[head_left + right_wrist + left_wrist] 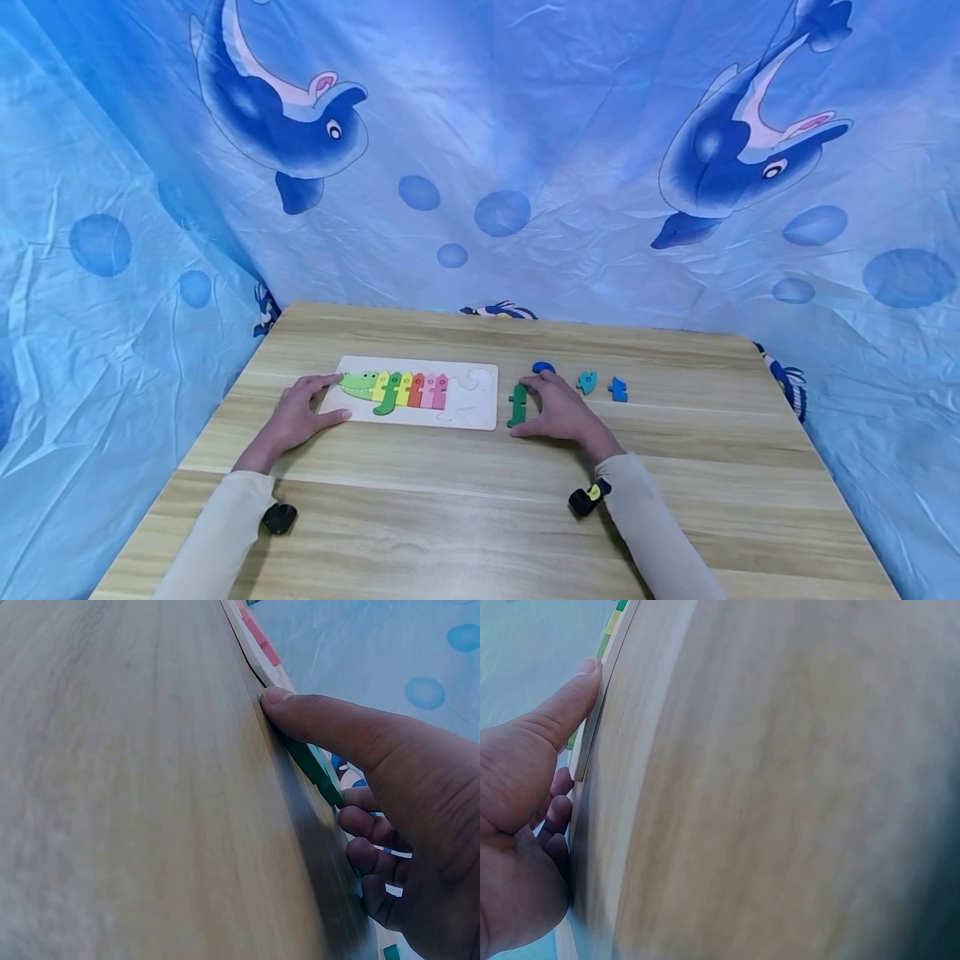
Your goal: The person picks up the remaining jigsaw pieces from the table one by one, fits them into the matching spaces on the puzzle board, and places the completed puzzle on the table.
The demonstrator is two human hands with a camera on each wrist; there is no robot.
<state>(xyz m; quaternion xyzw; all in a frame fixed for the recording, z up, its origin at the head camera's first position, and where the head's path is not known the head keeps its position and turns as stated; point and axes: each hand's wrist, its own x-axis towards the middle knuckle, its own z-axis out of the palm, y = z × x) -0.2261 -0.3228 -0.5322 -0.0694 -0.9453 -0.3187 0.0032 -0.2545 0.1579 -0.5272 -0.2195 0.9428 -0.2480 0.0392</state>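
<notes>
A white puzzle board (pixel 472 417) lies on the table, with a crocodile's green head (pixel 358 383) and several coloured body pieces (pixel 416 389) set in its left and middle part. My left hand (pixel 296 412) holds the board's left end, thumb at the near edge and index finger at the far corner. Just right of the board, my right hand (pixel 558 408) pinches a dark green puzzle piece (pixel 517 406) between thumb and fingers. In the right wrist view the thumb presses one end of that green piece (pixel 307 761), low over the table.
Beyond and right of the right hand lie a dark blue curved piece (pixel 543 367), a teal piece (pixel 587 382) and a blue piece (pixel 618 389). The wooden table (pixel 450 517) meets a blue dolphin-print curtain (pixel 585 275) at its back and sides.
</notes>
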